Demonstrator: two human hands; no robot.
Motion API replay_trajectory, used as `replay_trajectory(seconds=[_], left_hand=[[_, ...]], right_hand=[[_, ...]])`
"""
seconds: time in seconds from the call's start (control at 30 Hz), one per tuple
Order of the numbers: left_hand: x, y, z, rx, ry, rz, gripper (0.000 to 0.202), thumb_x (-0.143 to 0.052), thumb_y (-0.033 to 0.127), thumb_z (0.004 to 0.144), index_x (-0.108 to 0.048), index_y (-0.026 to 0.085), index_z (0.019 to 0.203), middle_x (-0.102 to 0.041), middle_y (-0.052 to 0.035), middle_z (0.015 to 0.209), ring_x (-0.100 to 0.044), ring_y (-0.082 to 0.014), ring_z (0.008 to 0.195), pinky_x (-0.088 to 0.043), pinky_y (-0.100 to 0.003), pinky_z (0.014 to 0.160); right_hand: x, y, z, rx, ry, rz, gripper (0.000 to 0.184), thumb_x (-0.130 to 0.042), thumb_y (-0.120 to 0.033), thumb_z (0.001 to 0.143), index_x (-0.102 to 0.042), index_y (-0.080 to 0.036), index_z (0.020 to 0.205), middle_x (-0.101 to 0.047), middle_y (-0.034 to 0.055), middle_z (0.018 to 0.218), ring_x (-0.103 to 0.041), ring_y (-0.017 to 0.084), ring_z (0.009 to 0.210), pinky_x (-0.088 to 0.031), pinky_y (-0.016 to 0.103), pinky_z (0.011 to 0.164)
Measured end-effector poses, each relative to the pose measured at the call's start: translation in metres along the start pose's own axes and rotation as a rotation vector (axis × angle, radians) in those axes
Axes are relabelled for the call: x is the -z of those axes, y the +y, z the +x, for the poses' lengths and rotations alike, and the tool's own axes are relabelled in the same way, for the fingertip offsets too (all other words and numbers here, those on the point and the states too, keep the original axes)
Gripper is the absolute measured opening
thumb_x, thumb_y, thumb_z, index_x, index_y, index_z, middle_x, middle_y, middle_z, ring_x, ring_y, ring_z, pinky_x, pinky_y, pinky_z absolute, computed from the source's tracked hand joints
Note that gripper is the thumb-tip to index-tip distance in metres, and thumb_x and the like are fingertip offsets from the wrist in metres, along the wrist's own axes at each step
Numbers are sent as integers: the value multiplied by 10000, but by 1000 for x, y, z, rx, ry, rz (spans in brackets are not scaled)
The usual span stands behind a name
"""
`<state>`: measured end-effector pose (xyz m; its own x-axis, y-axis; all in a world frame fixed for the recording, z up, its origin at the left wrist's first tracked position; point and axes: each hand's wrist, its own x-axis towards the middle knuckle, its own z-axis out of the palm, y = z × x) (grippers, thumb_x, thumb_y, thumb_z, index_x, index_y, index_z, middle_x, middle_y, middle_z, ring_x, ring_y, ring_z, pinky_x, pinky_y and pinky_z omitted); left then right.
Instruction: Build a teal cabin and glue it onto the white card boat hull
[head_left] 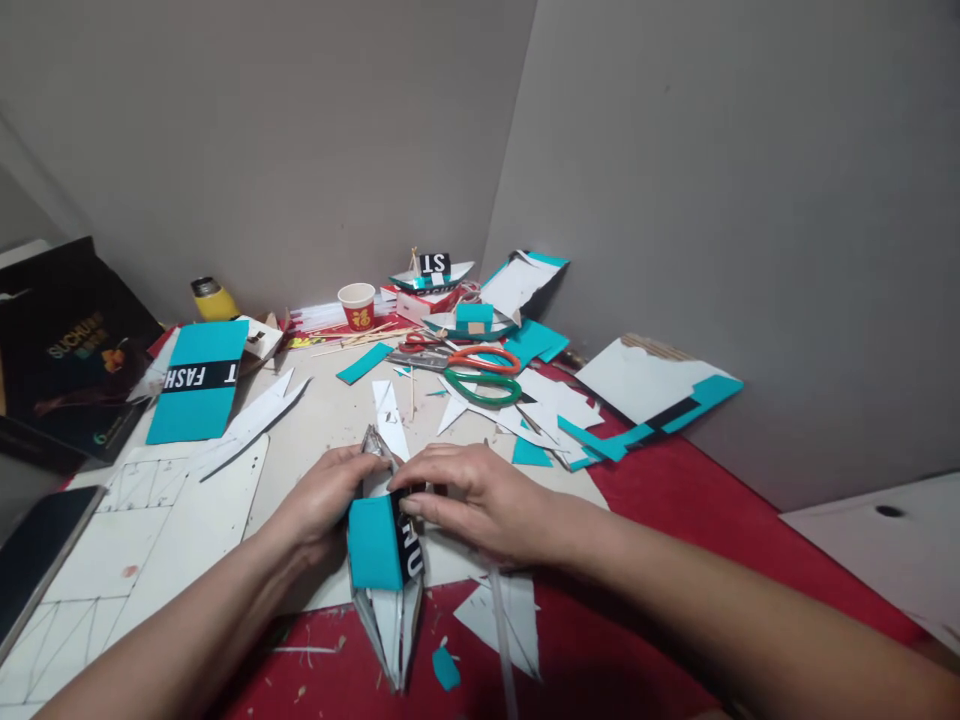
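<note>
In front of me is a cardboard model boat (384, 630) with a narrow pointed hull and a teal and black roof (375, 545) over its middle. My left hand (330, 492) grips the boat's left side near the far tip, its thumb along the edge. On the other side, my right hand (469, 498) is closed, with thumb and fingertips pinched at the roof's black far-right edge. Whether a small piece sits between those fingertips is hidden. A thin translucent stick (501, 640) lies below my right wrist, over a white paper scrap (504, 620).
Scissors with orange and green handles (484, 388) lie among card scraps beyond the boat. Two finished-looking boats (433, 275) stand at the back near a paper cup (357, 306). A yellow bottle (213, 299), a teal card (196, 385) and a drawn-on sheet (142, 545) are leftward.
</note>
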<state>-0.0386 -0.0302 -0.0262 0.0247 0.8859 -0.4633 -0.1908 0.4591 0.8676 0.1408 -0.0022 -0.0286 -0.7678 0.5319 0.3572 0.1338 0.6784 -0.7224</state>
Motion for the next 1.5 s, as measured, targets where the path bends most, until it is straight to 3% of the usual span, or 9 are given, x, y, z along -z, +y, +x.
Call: replay_trajectory(seconds=[0.37,0.57,0.67,0.73,0.8,0.97,1.13,1.3,1.5], left_hand=[[-5,1,-4,30,-8,10,89,-653,136,632,-630,116,549,-578,3,483,-493,-96,446,-388,-196,449],[-3,-2,0,63,15,-65,73,-686,133,614,-640,104,565,-611,-9,506,-509,-97,446,-403,-196,448],[1,6,2,95,30,-159,74,-649,167,654,-667,96,656,-665,-53,591,-584,-142,507,-484,-245,520],[5,14,3,100,38,-237,114,-599,186,688,-670,99,707,-681,-78,625,-622,-178,545,-523,-296,567],[9,20,4,75,59,-316,121,-565,193,710,-655,112,716,-685,-86,632,-642,-192,573,-542,-322,605],[13,24,2,-34,126,-444,78,-556,153,727,-624,126,701,-683,-60,619,-643,-163,563,-558,-300,640],[5,19,-2,-80,121,-468,72,-574,128,780,-639,114,753,-699,-54,650,-651,-151,563,-554,-267,612],[0,20,-12,-132,46,-468,160,-601,254,859,-680,122,901,-733,-70,770,-671,-166,627,-561,-281,639],[2,28,-28,-352,-154,-358,397,-547,454,898,-623,212,1204,-734,-70,1018,-692,-196,825,-556,-300,745]], right_hand=[[9,-8,-3,34,-70,-44,203,-548,-151,915,-695,-172,1053,-719,60,905,-646,147,812,-519,285,753],[9,-10,-5,47,-94,-105,249,-525,-159,929,-658,-149,1140,-719,92,986,-656,177,899,-527,329,832],[13,-12,-7,59,19,-117,363,-546,-200,923,-557,-137,1280,-651,129,1218,-596,206,1117,-489,365,940],[15,-15,-9,6,154,-103,391,-558,-244,917,-538,-145,1295,-622,131,1266,-595,202,1121,-508,343,902],[15,-19,-10,-109,190,-93,358,-560,-308,913,-582,-156,1236,-681,114,1136,-655,187,941,-537,309,766],[2,-25,-8,-380,-75,-148,275,-591,-385,860,-680,-145,960,-683,45,714,-596,151,605,-455,256,564],[-10,-16,-4,-449,-55,-107,212,-559,-235,798,-515,-179,598,-499,-35,534,-422,98,512,-311,217,495],[-4,-7,-1,-492,5,-47,184,-494,-139,742,-461,-184,567,-444,-47,537,-405,96,522,-291,214,489],[12,-21,7,-563,86,128,118,-473,-141,708,-475,-195,603,-459,-63,488,-454,90,436,-319,194,420]])
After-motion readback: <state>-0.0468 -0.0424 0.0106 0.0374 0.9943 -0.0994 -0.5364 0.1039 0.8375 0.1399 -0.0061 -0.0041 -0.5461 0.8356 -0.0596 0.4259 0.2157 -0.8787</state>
